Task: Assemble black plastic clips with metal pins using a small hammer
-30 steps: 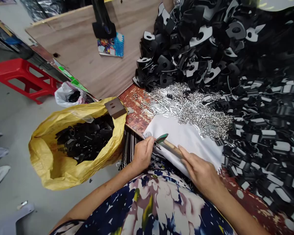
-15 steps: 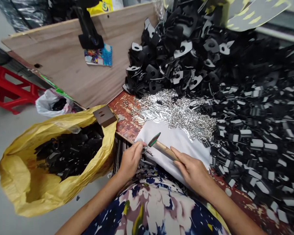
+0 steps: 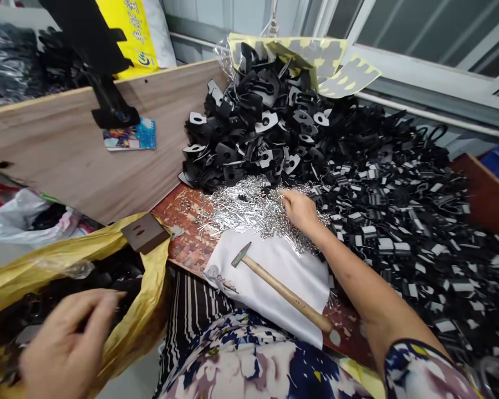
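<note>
My right hand (image 3: 300, 211) reaches into the heap of small silver metal pins (image 3: 253, 206), fingers curled down among them; what they grip is hidden. A small hammer (image 3: 280, 288) with a wooden handle lies loose on the white cloth (image 3: 274, 260) in front of me. My left hand (image 3: 66, 346) hovers over the mouth of the yellow sack (image 3: 153, 277) full of black parts, fingers spread and blurred, with nothing in them.
Large heaps of black parts (image 3: 299, 122) and black-and-white clips (image 3: 419, 233) cover the red table (image 3: 183, 233). A wooden board (image 3: 79, 160) stands at the left with a small colourful booklet (image 3: 130, 137). A white plastic bag (image 3: 20, 213) lies behind the sack.
My right hand let go of the hammer, which now lies on the cloth, and moved up into the pins. My left hand left the cloth edge and swung left over the sack.
</note>
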{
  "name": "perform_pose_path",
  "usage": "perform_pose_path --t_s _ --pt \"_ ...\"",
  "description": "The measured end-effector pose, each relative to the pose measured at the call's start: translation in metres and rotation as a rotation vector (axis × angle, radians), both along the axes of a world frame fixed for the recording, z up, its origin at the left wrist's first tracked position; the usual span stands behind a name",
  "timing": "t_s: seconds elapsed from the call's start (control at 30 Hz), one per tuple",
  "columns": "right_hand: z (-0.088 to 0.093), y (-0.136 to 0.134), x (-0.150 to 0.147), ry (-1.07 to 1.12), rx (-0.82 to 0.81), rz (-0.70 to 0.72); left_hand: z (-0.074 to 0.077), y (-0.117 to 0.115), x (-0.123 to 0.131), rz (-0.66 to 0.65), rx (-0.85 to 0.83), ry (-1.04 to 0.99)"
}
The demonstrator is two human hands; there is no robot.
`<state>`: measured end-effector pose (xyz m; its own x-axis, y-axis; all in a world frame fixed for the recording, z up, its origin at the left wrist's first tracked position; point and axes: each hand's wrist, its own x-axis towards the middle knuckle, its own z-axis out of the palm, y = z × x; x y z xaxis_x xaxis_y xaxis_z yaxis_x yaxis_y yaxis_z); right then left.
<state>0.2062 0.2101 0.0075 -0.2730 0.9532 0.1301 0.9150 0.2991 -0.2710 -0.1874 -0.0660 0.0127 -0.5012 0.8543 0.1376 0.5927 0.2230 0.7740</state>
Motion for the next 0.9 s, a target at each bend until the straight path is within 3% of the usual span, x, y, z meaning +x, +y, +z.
perform_pose_path --t_s 0.13,0.2,0.3,0.43,0.6,0.8,0.9 --pt "0.000 0.079 -0.012 -0.034 0.072 -0.057 -0.002 0.020 0.065 -0.267 0.013 -0.067" --pt "-0.001 0.096 -0.014 -0.026 0.079 -0.042 -0.004 0.028 0.084 -0.391 -0.036 -0.168" --pt "-0.005 0.096 -0.008 0.042 0.099 -0.008 -0.007 0.037 0.098 -0.493 -0.126 -0.351" --pt "-0.010 0.066 0.010 0.199 0.153 -0.010 -0.011 0.046 0.111 -0.543 -0.216 -0.625" --pt "-0.013 -0.006 0.017 0.327 0.209 0.011 -0.013 0.070 0.139 -0.509 -0.243 -0.961" --pt "-0.012 -0.110 -0.016 0.187 0.129 0.547 -0.007 0.104 0.180 -0.380 -0.192 -1.345" --pt "-0.008 -0.125 -0.011 0.182 0.085 0.555 -0.014 0.105 0.184 -0.347 -0.200 -1.338"
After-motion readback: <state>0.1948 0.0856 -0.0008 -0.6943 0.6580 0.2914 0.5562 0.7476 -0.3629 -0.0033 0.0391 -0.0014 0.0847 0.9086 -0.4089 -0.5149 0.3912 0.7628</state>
